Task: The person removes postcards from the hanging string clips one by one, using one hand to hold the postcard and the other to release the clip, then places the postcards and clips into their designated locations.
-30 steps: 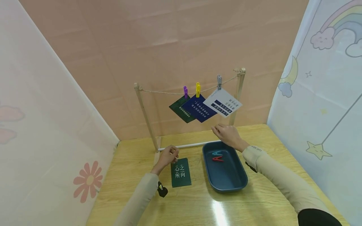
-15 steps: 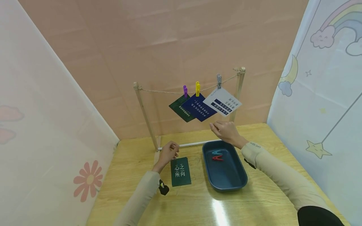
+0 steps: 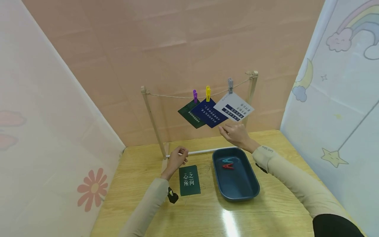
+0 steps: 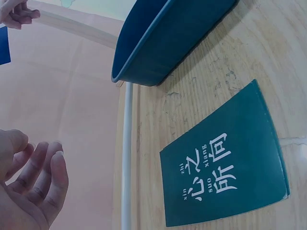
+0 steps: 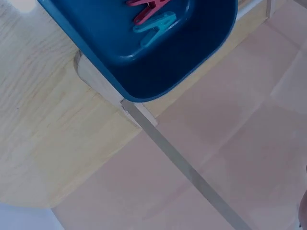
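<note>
Since the first frame, both hands have risen slightly: the right hand (image 3: 237,134) now reaches closer to the hanging cards, and the left hand (image 3: 178,158) has drawn a little farther from the lettered green card (image 3: 189,180) on the table (image 3: 201,210). The cards, the clips and the tray (image 3: 255,194) are where they were.

The left hand's fingers are loosely bent, with gaps between thumb and fingertips; it holds nothing and touches nothing. The lettered green card lies flat below it, on its near side. The right hand's fingers are curled more closely; its fingertips are poorly shown, but it appears to hold nothing.

Just above the right hand hangs the white card (image 3: 234,107) under the grey clip (image 3: 230,86). To that hand's upper left are the blue card (image 3: 209,113) under the yellow clip (image 3: 208,94) and the dark green card (image 3: 189,115) under the purple clip (image 3: 195,96), all on the string (image 3: 171,96). Below the right hand, the tray contains a cyan clip (image 3: 227,160) and a red clip (image 3: 228,166).
</note>
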The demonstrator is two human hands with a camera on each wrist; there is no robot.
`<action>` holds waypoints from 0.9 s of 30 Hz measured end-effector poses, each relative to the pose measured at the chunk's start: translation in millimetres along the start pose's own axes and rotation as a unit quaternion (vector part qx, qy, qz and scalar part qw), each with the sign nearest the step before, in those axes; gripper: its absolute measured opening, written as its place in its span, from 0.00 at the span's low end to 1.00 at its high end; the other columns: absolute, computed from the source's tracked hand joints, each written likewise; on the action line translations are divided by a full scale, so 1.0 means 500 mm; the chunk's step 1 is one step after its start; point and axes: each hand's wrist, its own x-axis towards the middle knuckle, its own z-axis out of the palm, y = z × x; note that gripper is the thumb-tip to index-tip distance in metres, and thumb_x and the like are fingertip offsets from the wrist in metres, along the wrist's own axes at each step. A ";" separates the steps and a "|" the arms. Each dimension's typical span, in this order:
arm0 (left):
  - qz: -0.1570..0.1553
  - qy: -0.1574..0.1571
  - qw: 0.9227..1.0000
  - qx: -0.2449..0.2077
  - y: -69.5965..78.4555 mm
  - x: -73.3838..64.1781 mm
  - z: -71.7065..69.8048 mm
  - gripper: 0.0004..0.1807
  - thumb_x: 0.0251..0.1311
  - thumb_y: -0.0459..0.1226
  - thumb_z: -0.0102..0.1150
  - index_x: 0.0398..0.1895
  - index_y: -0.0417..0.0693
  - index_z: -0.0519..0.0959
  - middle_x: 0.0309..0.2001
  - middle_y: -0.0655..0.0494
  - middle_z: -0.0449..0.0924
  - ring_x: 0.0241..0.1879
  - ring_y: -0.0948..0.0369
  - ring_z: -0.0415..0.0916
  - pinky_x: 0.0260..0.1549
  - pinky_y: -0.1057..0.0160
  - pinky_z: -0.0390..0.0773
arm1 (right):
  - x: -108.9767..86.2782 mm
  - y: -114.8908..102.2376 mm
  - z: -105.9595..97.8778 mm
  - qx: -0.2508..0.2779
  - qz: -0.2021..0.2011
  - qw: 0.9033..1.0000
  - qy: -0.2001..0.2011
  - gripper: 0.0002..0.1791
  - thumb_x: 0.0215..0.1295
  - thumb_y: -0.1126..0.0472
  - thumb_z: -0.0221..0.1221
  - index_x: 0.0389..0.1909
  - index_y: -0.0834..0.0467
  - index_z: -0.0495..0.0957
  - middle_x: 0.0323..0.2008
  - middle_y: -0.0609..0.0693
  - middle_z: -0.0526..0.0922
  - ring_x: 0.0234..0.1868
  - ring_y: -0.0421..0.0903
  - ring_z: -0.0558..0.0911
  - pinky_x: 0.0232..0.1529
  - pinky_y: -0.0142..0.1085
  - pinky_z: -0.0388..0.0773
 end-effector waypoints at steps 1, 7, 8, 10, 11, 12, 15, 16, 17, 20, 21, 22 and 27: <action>0.002 0.003 1.000 0.000 0.002 0.002 0.000 0.14 0.74 0.39 0.53 0.50 0.35 0.75 0.39 0.38 0.79 0.31 0.46 0.83 0.26 0.62 0.85 | 0.005 0.001 -0.002 -0.003 -0.003 1.000 0.004 0.25 0.74 0.54 0.49 0.12 0.53 0.69 0.12 0.45 0.69 0.11 0.37 0.63 0.12 0.25 0.46; 0.016 0.027 0.999 -0.014 0.010 0.013 0.000 0.12 0.74 0.36 0.52 0.50 0.33 0.75 0.38 0.40 0.80 0.32 0.40 0.82 0.28 0.55 0.86 | 0.039 0.000 -0.015 -0.004 -0.017 1.000 0.023 0.21 0.68 0.59 0.54 0.13 0.57 0.75 0.14 0.49 0.75 0.12 0.44 0.71 0.09 0.35 0.63; 0.015 0.029 0.999 -0.016 0.012 0.014 0.000 0.13 0.74 0.36 0.52 0.50 0.33 0.75 0.38 0.39 0.80 0.33 0.39 0.82 0.28 0.54 0.86 | 0.044 0.000 -0.016 -0.002 -0.019 0.999 0.027 0.20 0.67 0.60 0.55 0.13 0.57 0.75 0.13 0.49 0.75 0.12 0.44 0.71 0.10 0.37 0.65; 0.012 0.029 0.999 -0.018 0.013 0.016 0.000 0.12 0.74 0.37 0.52 0.50 0.35 0.76 0.40 0.37 0.80 0.34 0.39 0.82 0.28 0.55 0.86 | 0.053 -0.002 -0.019 0.001 -0.021 0.999 0.028 0.20 0.66 0.61 0.56 0.12 0.57 0.74 0.13 0.49 0.75 0.13 0.45 0.70 0.11 0.38 0.66; 0.013 0.027 0.999 -0.016 0.014 0.016 0.000 0.12 0.74 0.37 0.52 0.50 0.35 0.76 0.40 0.37 0.79 0.33 0.40 0.82 0.28 0.57 0.86 | 0.057 -0.002 -0.020 0.003 -0.021 0.999 0.025 0.21 0.67 0.61 0.55 0.12 0.57 0.74 0.13 0.49 0.75 0.13 0.45 0.69 0.12 0.38 0.66; 0.015 0.026 0.999 -0.014 0.015 0.017 0.000 0.13 0.74 0.38 0.52 0.50 0.36 0.76 0.40 0.37 0.79 0.33 0.42 0.82 0.27 0.59 0.86 | 0.061 -0.003 -0.022 0.005 -0.022 0.999 0.026 0.22 0.68 0.60 0.54 0.12 0.57 0.73 0.13 0.49 0.74 0.13 0.45 0.69 0.12 0.38 0.66; 0.020 0.024 0.999 -0.009 0.019 0.017 0.000 0.12 0.74 0.38 0.52 0.49 0.37 0.76 0.40 0.37 0.79 0.31 0.46 0.83 0.26 0.61 0.85 | 0.070 -0.005 -0.027 0.007 -0.023 0.999 0.021 0.24 0.71 0.58 0.51 0.12 0.58 0.74 0.13 0.50 0.75 0.13 0.46 0.70 0.13 0.38 0.67; 0.020 0.025 0.999 -0.008 0.020 0.018 0.001 0.12 0.74 0.37 0.52 0.49 0.36 0.76 0.40 0.37 0.79 0.31 0.46 0.83 0.26 0.62 0.85 | 0.073 -0.005 -0.029 0.006 -0.024 0.999 0.020 0.25 0.72 0.58 0.50 0.12 0.58 0.74 0.13 0.50 0.75 0.13 0.46 0.71 0.13 0.38 0.68; 0.021 0.024 0.999 -0.008 0.021 0.018 0.001 0.12 0.74 0.38 0.52 0.49 0.36 0.76 0.40 0.37 0.79 0.31 0.45 0.83 0.26 0.62 0.85 | 0.075 -0.005 -0.030 0.009 -0.026 0.999 0.021 0.25 0.73 0.58 0.49 0.12 0.58 0.74 0.13 0.50 0.75 0.13 0.46 0.71 0.13 0.38 0.69; 0.016 0.031 0.999 -0.006 0.026 0.021 0.004 0.13 0.74 0.39 0.52 0.50 0.36 0.76 0.40 0.37 0.79 0.31 0.44 0.82 0.25 0.63 0.85 | 0.083 -0.004 -0.031 0.016 -0.035 0.999 0.030 0.24 0.72 0.58 0.50 0.13 0.59 0.76 0.14 0.50 0.77 0.14 0.46 0.73 0.14 0.39 0.71; 0.015 0.034 0.999 -0.007 0.028 0.023 0.006 0.14 0.74 0.39 0.52 0.50 0.35 0.76 0.40 0.38 0.79 0.31 0.45 0.82 0.26 0.63 0.85 | 0.086 -0.004 -0.031 0.020 -0.037 0.999 0.034 0.23 0.71 0.59 0.51 0.14 0.60 0.76 0.15 0.51 0.77 0.14 0.46 0.73 0.14 0.39 0.71; 0.014 0.036 0.999 -0.009 0.030 0.025 0.008 0.15 0.74 0.40 0.52 0.51 0.35 0.76 0.40 0.38 0.79 0.31 0.47 0.82 0.26 0.63 0.85 | 0.088 -0.003 -0.031 0.024 -0.038 0.998 0.040 0.23 0.71 0.59 0.52 0.15 0.60 0.77 0.15 0.51 0.77 0.14 0.46 0.73 0.14 0.39 0.71; 0.026 0.055 0.998 -0.028 0.049 0.036 0.020 0.14 0.74 0.38 0.53 0.51 0.34 0.76 0.38 0.38 0.80 0.27 0.51 0.82 0.27 0.53 0.87 | 0.103 -0.007 -0.031 0.045 -0.032 0.997 0.049 0.17 0.68 0.61 0.56 0.20 0.62 0.80 0.19 0.52 0.79 0.18 0.48 0.74 0.18 0.41 0.73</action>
